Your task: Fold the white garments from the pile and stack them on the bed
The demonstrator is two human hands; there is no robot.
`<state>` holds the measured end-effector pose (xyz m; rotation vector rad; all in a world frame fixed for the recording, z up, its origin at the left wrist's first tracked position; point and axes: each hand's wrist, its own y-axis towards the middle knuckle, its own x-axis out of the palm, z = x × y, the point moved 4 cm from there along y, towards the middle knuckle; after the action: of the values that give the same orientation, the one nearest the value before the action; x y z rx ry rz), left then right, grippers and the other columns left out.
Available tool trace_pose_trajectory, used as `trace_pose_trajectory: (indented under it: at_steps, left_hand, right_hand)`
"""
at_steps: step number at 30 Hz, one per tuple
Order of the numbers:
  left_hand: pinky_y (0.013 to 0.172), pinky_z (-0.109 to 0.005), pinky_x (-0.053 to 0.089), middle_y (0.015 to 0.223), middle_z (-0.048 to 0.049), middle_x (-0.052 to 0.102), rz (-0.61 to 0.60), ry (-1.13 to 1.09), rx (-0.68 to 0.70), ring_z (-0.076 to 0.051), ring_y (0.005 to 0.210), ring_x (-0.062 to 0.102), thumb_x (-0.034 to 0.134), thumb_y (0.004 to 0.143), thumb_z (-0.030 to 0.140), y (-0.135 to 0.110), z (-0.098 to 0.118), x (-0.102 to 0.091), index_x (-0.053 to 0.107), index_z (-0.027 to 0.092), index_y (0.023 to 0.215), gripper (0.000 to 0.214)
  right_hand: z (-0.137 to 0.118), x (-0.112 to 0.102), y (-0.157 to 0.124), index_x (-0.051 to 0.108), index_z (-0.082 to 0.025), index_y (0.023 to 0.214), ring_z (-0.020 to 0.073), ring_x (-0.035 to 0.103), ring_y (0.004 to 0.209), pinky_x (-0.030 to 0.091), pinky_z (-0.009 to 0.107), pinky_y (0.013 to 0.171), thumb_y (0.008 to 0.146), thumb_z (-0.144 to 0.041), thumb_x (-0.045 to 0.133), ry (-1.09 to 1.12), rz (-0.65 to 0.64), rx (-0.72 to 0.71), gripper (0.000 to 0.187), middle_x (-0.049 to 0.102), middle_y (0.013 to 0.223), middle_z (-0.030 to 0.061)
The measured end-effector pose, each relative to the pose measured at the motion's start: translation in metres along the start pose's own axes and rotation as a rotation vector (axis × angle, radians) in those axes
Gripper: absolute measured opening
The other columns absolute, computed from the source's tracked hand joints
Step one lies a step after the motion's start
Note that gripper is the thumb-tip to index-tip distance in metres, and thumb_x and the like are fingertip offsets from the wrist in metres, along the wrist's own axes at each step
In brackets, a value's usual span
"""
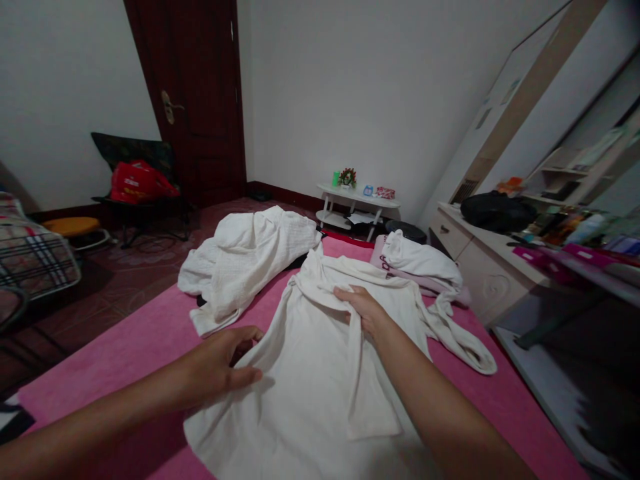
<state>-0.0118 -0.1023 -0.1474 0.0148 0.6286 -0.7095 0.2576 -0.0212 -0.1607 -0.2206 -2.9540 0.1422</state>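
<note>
Robe [310,387], white and crinkled, lies spread open on the pink bed [145,333], right in front of the person, its collar pointing away and its hem running off the lower edge of the view. The left hand [223,365] is at the robe's left edge, fingers curled under and thumb pressed on top, so that it pinches a fold of the cloth there. The right hand [364,310] rests higher up, near the collar, with its fingers bent and closed with the thumb on the front band that runs down the middle of the robe. One sleeve [463,343] trails off to the right across the bed, clear of both hands. Beyond the robe, to the left, a second white garment [250,257] lies in a loose heap, just touching the robe's collar. To the right of the collar sits a folded pile [423,261], white on top with pink beneath. Past the foot of the bed a low white table [360,197] stands against the wall with a small plant and a few boxes on it. A dark door [195,93] is at the far left, with a chair [145,153] beside it that carries a red bag [137,181]. A dresser [475,267] along the right side bears a black bag [495,212].
</note>
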Motion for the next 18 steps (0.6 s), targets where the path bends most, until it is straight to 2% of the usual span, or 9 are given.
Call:
trace_pose_trajectory:
  at_steps: [3, 5, 9, 11, 14, 16, 18]
  left_hand:
    - [0.079, -0.026, 0.046, 0.103, -0.0032, 0.066, 0.011, 0.005, 0.071, -0.019, 0.089, 0.061, 0.058, 0.077, 0.036, 0.002, 0.024, 0.002, 0.056, 0.019, 0.104, 0.032]
    - [0.077, -0.025, 0.046, 0.102, -0.0034, 0.066, -0.001, 0.012, 0.095, -0.019, 0.087, 0.060, 0.057, 0.078, 0.037, 0.002, 0.041, 0.006, 0.057, 0.019, 0.104, 0.032]
    - [0.062, -0.022, 0.042, 0.088, -0.0023, 0.067, -0.095, 0.012, 0.137, -0.017, 0.074, 0.057, 0.056, 0.079, 0.039, 0.005, 0.072, 0.024, 0.060, 0.020, 0.105, 0.032]
    - [0.057, -0.021, 0.039, 0.081, -0.0012, 0.065, -0.133, 0.023, 0.158, -0.014, 0.067, 0.054, 0.056, 0.079, 0.036, 0.008, 0.079, 0.038, 0.061, 0.020, 0.106, 0.032]
    - [0.050, -0.020, 0.034, 0.075, 0.0001, 0.063, -0.188, 0.064, 0.171, -0.012, 0.060, 0.050, 0.056, 0.078, 0.030, 0.015, 0.079, 0.060, 0.063, 0.019, 0.103, 0.029]
    - [0.047, -0.020, 0.031, 0.071, 0.0010, 0.060, -0.271, 0.123, 0.183, -0.011, 0.056, 0.047, 0.059, 0.074, 0.029, 0.019, 0.075, 0.073, 0.066, 0.019, 0.098, 0.026]
    - [0.045, -0.020, 0.031, 0.066, 0.0023, 0.058, -0.411, 0.191, 0.181, -0.011, 0.053, 0.046, 0.066, 0.069, 0.028, 0.021, 0.073, 0.082, 0.067, 0.020, 0.096, 0.028]
  right_hand:
    - [-0.034, -0.001, 0.005, 0.063, -0.016, 0.087, 0.0114, 0.058, 0.051, 0.046, 0.020, 0.041, 0.071, -0.023, 0.071, 0.074, 0.030, -0.031, 0.019, 0.067, 0.067, -0.0009]
    - [-0.060, -0.006, 0.006, 0.061, -0.019, 0.088, 0.0083, 0.051, 0.044, 0.042, 0.017, 0.037, 0.075, -0.024, 0.069, 0.131, 0.030, -0.092, 0.017, 0.062, 0.062, -0.0048]
    - [-0.092, -0.035, -0.003, 0.057, -0.021, 0.088, 0.0053, 0.036, 0.033, 0.044, 0.019, 0.035, 0.078, -0.028, 0.067, 0.238, 0.009, -0.167, 0.015, 0.052, 0.053, -0.0092]
    - [-0.092, -0.060, -0.008, 0.057, -0.021, 0.089, 0.0053, 0.034, 0.032, 0.045, 0.020, 0.036, 0.080, -0.029, 0.065, 0.246, 0.068, -0.140, 0.014, 0.052, 0.052, -0.0090]
    - [-0.074, -0.103, -0.018, 0.057, -0.020, 0.079, 0.0059, 0.033, 0.031, 0.044, 0.021, 0.036, 0.081, -0.031, 0.062, 0.178, 0.218, -0.041, 0.013, 0.050, 0.048, -0.0072]
    - [-0.055, -0.131, -0.026, 0.058, -0.019, 0.072, 0.0084, 0.036, 0.032, 0.040, 0.023, 0.035, 0.078, -0.031, 0.062, 0.057, 0.281, 0.048, 0.014, 0.050, 0.044, -0.0046]
    - [-0.040, -0.156, -0.033, 0.060, -0.019, 0.067, 0.0133, 0.046, 0.037, 0.039, 0.025, 0.038, 0.072, -0.030, 0.065, -0.158, 0.276, 0.114, 0.013, 0.054, 0.045, -0.0008]
